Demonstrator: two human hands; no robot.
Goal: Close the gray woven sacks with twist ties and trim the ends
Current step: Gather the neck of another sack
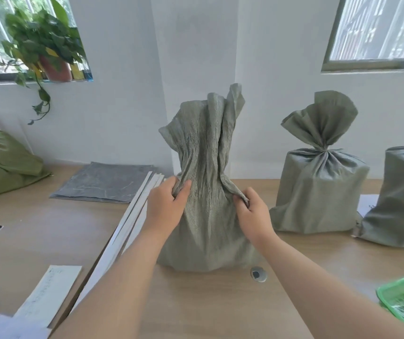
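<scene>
Working on the crumpled gray woven sack (208, 231), upright at the middle of the light wooden table (49, 228), just left of a tied gray sack (318, 192). Judging it light, soft and crinkly, with a filled base; best to take hold at the loose neck just above the fill. Gripping a fold on the neck's left side with the left hand (165, 204), fingers curled round it; pinching another on the right with the right hand (252, 211). No tie there yet.
</scene>
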